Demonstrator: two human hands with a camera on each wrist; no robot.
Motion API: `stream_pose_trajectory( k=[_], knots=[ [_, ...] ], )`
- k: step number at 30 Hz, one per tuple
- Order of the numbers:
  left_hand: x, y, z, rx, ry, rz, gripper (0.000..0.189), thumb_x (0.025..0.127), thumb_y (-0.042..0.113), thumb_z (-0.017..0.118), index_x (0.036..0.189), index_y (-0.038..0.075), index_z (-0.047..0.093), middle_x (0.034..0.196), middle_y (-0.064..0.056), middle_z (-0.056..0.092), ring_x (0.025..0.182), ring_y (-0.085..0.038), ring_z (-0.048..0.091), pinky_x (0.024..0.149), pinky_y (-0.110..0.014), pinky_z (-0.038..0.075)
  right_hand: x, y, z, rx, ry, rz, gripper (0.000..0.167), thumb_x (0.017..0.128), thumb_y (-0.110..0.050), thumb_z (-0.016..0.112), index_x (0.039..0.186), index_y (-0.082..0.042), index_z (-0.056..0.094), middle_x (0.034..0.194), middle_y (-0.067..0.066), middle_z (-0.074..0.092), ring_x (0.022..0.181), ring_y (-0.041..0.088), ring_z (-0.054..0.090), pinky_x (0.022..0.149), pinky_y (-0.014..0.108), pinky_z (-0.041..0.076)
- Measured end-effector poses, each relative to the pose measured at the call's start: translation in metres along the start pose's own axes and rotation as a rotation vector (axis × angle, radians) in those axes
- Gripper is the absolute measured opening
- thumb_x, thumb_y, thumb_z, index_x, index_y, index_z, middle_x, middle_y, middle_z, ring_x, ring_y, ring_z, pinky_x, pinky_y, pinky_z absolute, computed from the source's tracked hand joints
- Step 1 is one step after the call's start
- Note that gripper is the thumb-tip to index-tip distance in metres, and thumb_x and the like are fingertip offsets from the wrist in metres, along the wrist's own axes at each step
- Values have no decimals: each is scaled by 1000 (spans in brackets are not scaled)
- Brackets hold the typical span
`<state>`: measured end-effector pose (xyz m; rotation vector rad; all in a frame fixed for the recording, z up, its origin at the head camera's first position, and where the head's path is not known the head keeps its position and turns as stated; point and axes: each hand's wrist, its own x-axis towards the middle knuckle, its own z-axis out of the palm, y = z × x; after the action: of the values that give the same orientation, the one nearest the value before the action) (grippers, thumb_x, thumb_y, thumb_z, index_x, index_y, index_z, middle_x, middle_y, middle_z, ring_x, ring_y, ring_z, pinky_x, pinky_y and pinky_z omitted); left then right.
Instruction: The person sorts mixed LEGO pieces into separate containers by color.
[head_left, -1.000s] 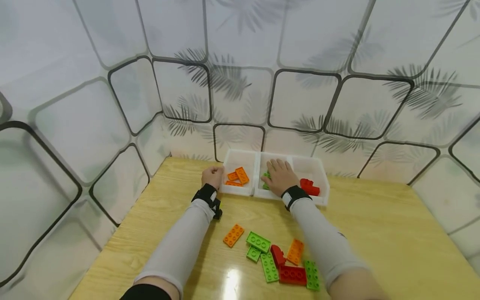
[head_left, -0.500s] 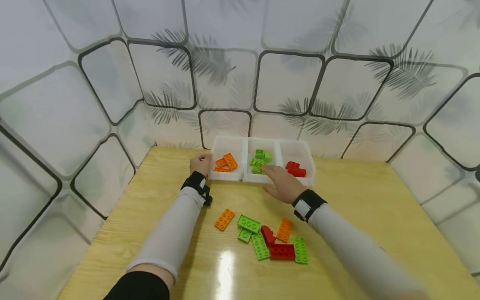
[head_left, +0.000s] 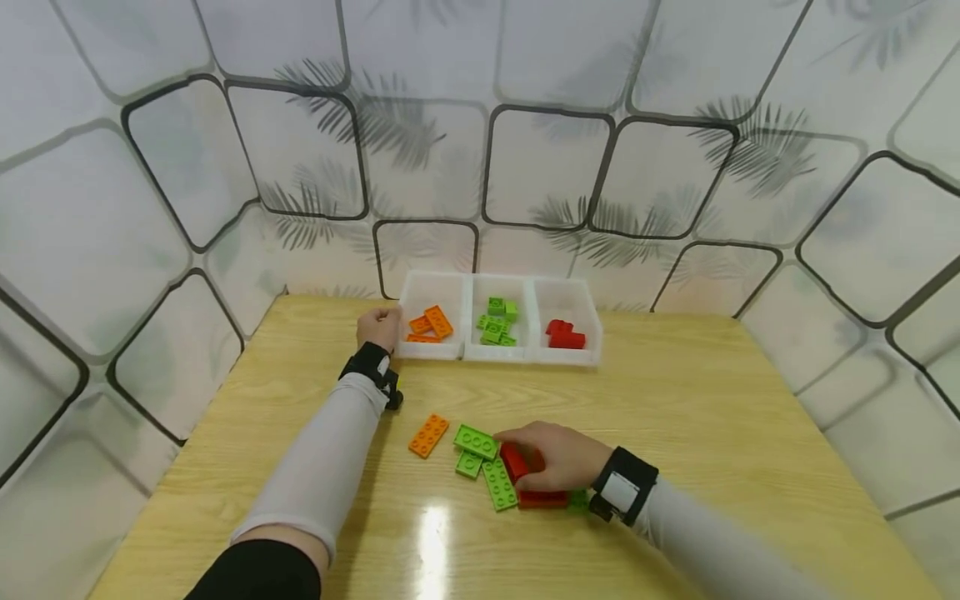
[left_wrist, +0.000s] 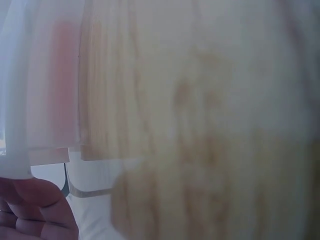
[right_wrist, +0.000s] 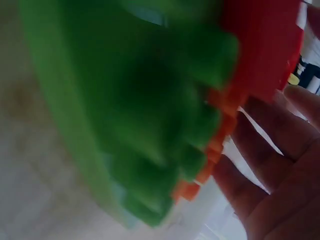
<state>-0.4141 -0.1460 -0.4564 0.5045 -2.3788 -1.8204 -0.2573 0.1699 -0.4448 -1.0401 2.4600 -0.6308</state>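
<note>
My left hand (head_left: pixel 378 327) grips the left side of a white three-part tray (head_left: pixel 500 354), its fingers curled in the left wrist view. Over a cluster of toy building bricks my right hand (head_left: pixel 562 454) is lowered, fingers loosely spread. Beneath or beside it lie a curved red brick (head_left: pixel 513 460), a long red brick (head_left: pixel 543 500) and a partly covered green brick (head_left: pixel 578 500). An orange brick (right_wrist: pixel 215 145) shows by the fingertips in the right wrist view; the head view hides it behind the hand. Contact with any brick is hard to tell.
Orange bricks (head_left: pixel 437 321), green bricks (head_left: pixel 493 325) and red bricks (head_left: pixel 566 337) occupy separate tray compartments, left to right. Left of my right hand are a loose orange brick (head_left: pixel 428 436) and several green bricks (head_left: pixel 476 442). A patterned curtain (head_left: pixel 547 167) hangs behind the wooden table (head_left: pixel 675 400).
My right hand has left the tray's middle compartment and come back down to the loose bricks. More green bricks now show in that compartment. The left hand stays at the tray's side.
</note>
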Motion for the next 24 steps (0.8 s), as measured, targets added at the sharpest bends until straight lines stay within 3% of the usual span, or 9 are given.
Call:
stream_pose_trajectory(
  k=[3,7,10,15,20,24],
  knots=[
    [-1,-2,-1,-3,1,5,44,98,39,53,121,3,65,118,-17,61,89,-27,56,73,-35,46,1,0,3,28,1,-4,63,87,-41,72,141,-16,53,134,-2,58,121,14,53,101,38,43],
    [0,-2,-2,-20,9,-14,42,98,38,54,119,4,65,117,-16,61,90,-27,55,72,-34,45,2,1,3,61,21,-7,57,86,-39,74,137,-17,58,132,-3,60,119,12,55,100,35,44],
    [0,-1,-2,-33,17,-15,41,98,37,55,118,3,66,115,-16,61,88,-26,54,69,-32,44,5,2,5,91,50,-4,54,85,-40,75,133,-20,61,128,-5,62,115,9,57,97,34,45],
    [-2,-1,-2,-27,7,9,43,98,39,54,118,2,65,116,-17,61,92,-29,54,76,-36,45,6,5,12,143,124,-29,49,84,-39,76,129,-21,63,120,-9,64,105,5,57,91,30,47],
    [-3,-3,-2,-5,-15,19,46,98,41,52,121,2,64,120,-18,60,97,-31,55,80,-40,46,3,4,12,128,231,-40,42,84,-26,73,125,-18,65,108,-10,59,91,10,53,77,28,47],
    [-4,-2,-1,3,-3,17,46,98,41,52,120,2,64,117,-18,61,93,-29,55,76,-37,46,-1,2,6,144,256,-18,43,78,-13,69,120,-16,67,105,-9,52,88,12,50,69,26,45]
  ],
)
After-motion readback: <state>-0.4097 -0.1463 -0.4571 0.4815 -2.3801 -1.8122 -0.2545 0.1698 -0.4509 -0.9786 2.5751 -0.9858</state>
